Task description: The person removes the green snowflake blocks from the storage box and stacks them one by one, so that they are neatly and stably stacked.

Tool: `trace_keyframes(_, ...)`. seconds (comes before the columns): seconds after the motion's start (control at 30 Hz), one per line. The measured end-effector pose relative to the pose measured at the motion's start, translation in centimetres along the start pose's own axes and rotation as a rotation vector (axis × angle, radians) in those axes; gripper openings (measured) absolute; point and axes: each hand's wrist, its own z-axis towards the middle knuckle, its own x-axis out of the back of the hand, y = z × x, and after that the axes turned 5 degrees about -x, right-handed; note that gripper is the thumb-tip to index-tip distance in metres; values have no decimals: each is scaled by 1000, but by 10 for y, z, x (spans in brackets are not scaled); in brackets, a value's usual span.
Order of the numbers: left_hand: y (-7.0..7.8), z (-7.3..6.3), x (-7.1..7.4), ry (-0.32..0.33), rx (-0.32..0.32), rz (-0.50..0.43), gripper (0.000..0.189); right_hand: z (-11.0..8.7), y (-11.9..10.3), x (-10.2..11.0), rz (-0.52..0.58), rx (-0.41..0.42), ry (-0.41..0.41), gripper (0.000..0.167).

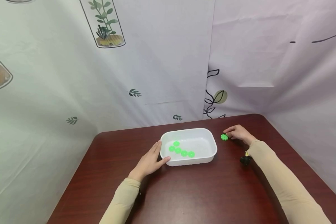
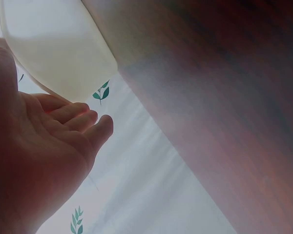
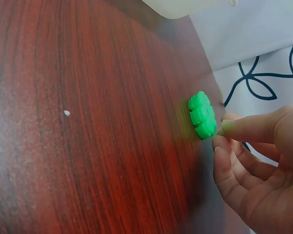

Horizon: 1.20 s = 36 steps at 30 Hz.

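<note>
In the head view my left hand [image 1: 149, 161] rests against the left end of a white plastic tub [image 1: 194, 161], its fingers along the side and its thumb at the near corner. The left wrist view shows the fingers on the outside of the tub's wall [image 2: 58, 44]. Several flat green flower-shaped pieces [image 1: 184, 153] lie inside the tub. Right of it, my right hand [image 1: 238, 133] pinches the edge of another green flower-shaped piece [image 3: 201, 116] between thumb and fingertips. That piece stands out beyond the fingertips, close over the table.
A dark red-brown wooden table [image 1: 207, 193] carries the tub near its back edge. White printed cloth [image 1: 168, 62] hangs behind and at both sides. A small black device [image 1: 245, 160] is at the right wrist. A tiny white speck [image 3: 66, 113] lies on the wood.
</note>
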Motion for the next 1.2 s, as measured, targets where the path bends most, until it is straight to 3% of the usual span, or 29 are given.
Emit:
trace_keyframes(0.53,-2,-1,-1,-7,7,-3,97,-3,1,-2,-34,41,-33,33)
trace_keyframes(1.2,0,-1,0,6,-4,-17,97,-7,2,-1,-33,15,-17,31)
